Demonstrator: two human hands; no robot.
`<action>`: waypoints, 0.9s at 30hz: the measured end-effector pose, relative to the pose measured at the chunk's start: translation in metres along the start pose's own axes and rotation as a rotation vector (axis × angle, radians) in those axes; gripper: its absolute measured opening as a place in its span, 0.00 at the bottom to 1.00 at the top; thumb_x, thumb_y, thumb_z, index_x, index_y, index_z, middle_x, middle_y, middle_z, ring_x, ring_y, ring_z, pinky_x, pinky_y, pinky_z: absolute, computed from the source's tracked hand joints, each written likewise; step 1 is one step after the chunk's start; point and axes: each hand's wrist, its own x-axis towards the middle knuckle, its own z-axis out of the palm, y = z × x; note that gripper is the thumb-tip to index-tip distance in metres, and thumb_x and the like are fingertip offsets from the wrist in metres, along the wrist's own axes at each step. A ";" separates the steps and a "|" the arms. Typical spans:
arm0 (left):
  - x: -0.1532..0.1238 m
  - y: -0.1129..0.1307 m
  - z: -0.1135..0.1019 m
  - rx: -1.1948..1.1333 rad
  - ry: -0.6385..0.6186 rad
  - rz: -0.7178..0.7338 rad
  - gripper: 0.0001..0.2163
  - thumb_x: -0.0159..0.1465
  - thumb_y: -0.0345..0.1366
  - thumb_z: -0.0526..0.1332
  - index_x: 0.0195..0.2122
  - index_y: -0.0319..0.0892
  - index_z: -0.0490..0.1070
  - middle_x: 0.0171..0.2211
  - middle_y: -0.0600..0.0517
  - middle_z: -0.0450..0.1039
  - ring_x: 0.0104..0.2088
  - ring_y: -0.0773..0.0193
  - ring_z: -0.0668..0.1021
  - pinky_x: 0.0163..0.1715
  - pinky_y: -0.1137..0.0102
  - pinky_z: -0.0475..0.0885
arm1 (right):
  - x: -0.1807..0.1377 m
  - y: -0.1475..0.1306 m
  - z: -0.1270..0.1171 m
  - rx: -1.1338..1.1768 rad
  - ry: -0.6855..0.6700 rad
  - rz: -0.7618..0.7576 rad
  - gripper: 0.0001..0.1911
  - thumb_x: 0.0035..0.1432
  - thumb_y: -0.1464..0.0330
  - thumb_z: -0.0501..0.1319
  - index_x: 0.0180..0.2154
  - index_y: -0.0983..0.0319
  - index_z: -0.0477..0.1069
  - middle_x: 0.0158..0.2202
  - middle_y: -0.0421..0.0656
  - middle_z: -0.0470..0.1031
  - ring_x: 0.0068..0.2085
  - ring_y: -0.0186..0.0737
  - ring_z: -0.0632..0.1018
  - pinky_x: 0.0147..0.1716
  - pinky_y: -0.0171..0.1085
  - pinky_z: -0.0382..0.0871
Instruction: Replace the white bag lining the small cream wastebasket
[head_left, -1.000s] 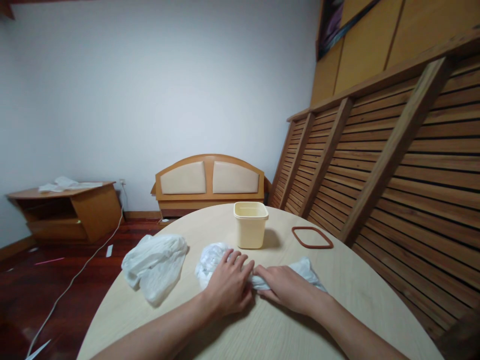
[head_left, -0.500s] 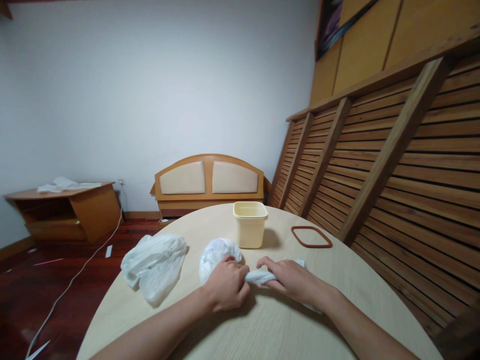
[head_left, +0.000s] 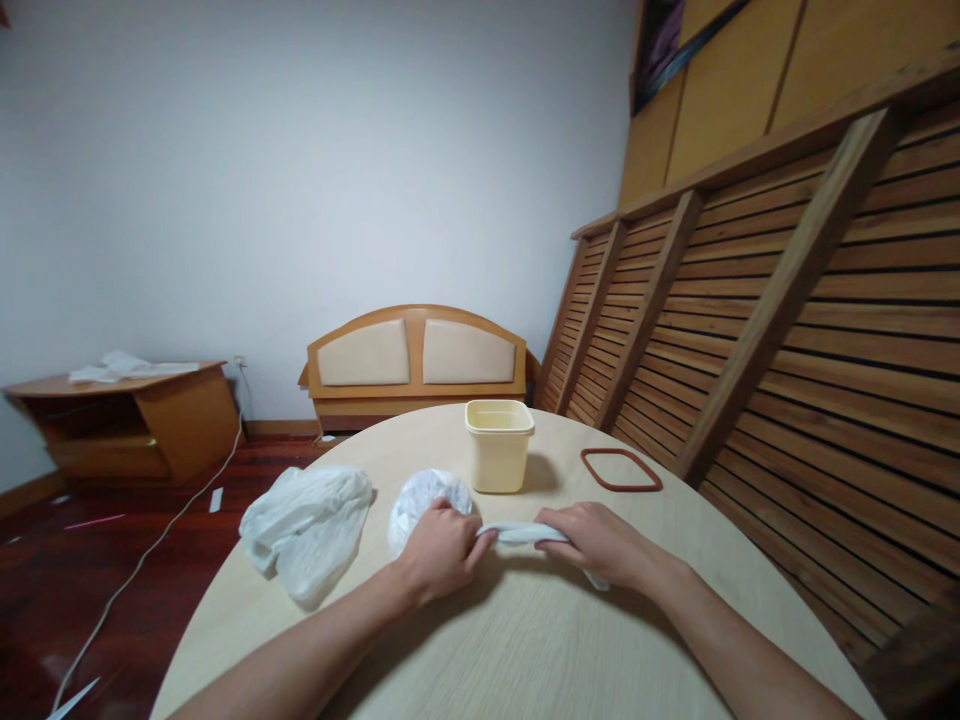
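A white plastic bag (head_left: 427, 495) lies on the round pale wooden table (head_left: 525, 640), its neck drawn out into a thin twisted strip. My left hand (head_left: 439, 548) is closed round the neck beside the bag's bulging body. My right hand (head_left: 600, 542) is closed on the strip's other end, a hand's width to the right. A second crumpled white plastic bag (head_left: 307, 525) lies loose to the left, touched by neither hand. A cream square tub (head_left: 499, 445) stands open just behind my hands.
A reddish-brown seal ring (head_left: 621, 469) lies on the table at the right. Slatted wooden panels (head_left: 787, 330) lean close along the right side. A headboard (head_left: 416, 365) and a low wooden cabinet (head_left: 127, 420) stand by the far wall; a cable (head_left: 150, 550) runs over the dark floor.
My hands went from pressing the bag flat to gripping its neck. They have drawn apart, stretching it into a thinner strip, and the bag's body has bunched into a rounder lump.
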 end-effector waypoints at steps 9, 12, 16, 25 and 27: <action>-0.005 0.021 0.004 -0.168 0.021 0.113 0.14 0.65 0.36 0.54 0.51 0.41 0.68 0.40 0.48 0.80 0.39 0.56 0.79 0.47 0.60 0.67 | 0.003 -0.009 0.007 -0.062 0.002 -0.102 0.10 0.64 0.61 0.60 0.39 0.59 0.74 0.35 0.43 0.82 0.33 0.41 0.79 0.28 0.35 0.54; -0.006 0.023 0.001 -0.198 -0.041 0.087 0.09 0.66 0.35 0.53 0.39 0.42 0.71 0.32 0.51 0.78 0.31 0.61 0.77 0.35 0.67 0.66 | 0.003 -0.008 0.008 -0.058 0.013 -0.111 0.11 0.64 0.58 0.60 0.38 0.59 0.73 0.34 0.43 0.82 0.32 0.41 0.79 0.28 0.35 0.54; -0.005 0.022 -0.007 -0.304 -0.069 0.058 0.18 0.69 0.48 0.52 0.32 0.41 0.72 0.22 0.53 0.71 0.24 0.65 0.71 0.26 0.69 0.57 | 0.003 -0.007 0.008 -0.037 0.036 -0.115 0.13 0.64 0.56 0.60 0.40 0.59 0.73 0.33 0.43 0.81 0.33 0.43 0.79 0.29 0.35 0.57; 0.007 0.003 -0.004 -0.789 -0.004 -0.103 0.22 0.69 0.49 0.48 0.24 0.40 0.63 0.20 0.57 0.59 0.23 0.69 0.62 0.25 0.72 0.55 | 0.007 0.001 0.014 0.045 0.181 -0.211 0.16 0.65 0.62 0.60 0.52 0.61 0.71 0.43 0.48 0.81 0.43 0.48 0.81 0.42 0.41 0.71; 0.008 0.001 -0.004 -0.874 0.003 -0.110 0.22 0.69 0.52 0.47 0.25 0.41 0.62 0.20 0.58 0.56 0.23 0.69 0.61 0.25 0.72 0.56 | 0.008 0.005 0.016 0.122 0.213 -0.255 0.16 0.66 0.65 0.59 0.54 0.61 0.69 0.47 0.48 0.80 0.45 0.45 0.81 0.44 0.40 0.72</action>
